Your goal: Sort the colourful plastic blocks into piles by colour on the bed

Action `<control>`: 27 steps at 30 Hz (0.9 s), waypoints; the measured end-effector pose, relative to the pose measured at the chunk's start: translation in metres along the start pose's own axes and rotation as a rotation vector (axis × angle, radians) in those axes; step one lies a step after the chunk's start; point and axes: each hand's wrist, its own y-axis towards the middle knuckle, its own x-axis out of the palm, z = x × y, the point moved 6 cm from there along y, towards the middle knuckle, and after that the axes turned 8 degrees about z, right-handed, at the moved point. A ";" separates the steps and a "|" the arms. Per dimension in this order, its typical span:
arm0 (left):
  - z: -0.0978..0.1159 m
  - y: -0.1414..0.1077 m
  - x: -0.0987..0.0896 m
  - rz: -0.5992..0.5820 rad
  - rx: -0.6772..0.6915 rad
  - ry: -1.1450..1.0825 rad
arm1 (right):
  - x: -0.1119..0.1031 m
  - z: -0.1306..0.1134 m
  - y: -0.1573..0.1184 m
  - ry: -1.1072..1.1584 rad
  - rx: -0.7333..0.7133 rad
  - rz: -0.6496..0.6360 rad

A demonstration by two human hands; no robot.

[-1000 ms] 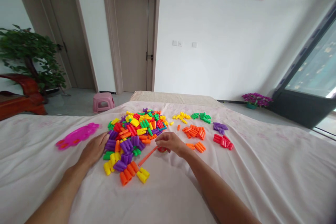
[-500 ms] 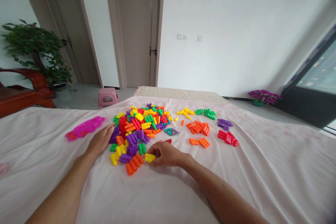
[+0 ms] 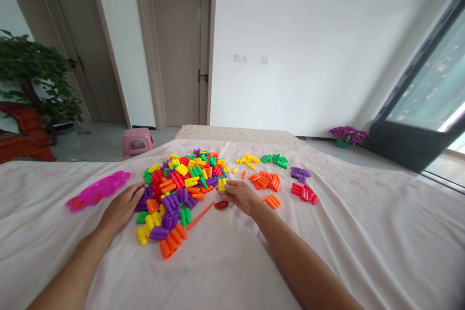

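Right fingers [image 3: 232, 188], yellow block [image 3: 221, 184] at their tips (near the heap [image 3: 178, 180]).

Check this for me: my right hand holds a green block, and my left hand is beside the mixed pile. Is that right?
Not quite. The head view shows a yellow block, not a green one, in the right hand. The left hand is indeed beside the mixed pile.
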 end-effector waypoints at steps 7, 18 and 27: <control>-0.002 0.002 0.002 -0.024 0.006 0.026 | -0.047 -0.045 0.032 0.235 -0.247 0.260; -0.004 0.003 0.002 -0.026 0.014 0.037 | -0.055 -0.030 0.037 -0.790 -0.472 0.311; -0.011 0.004 0.002 0.001 0.060 0.023 | -0.022 -0.025 0.028 -1.445 -0.442 0.297</control>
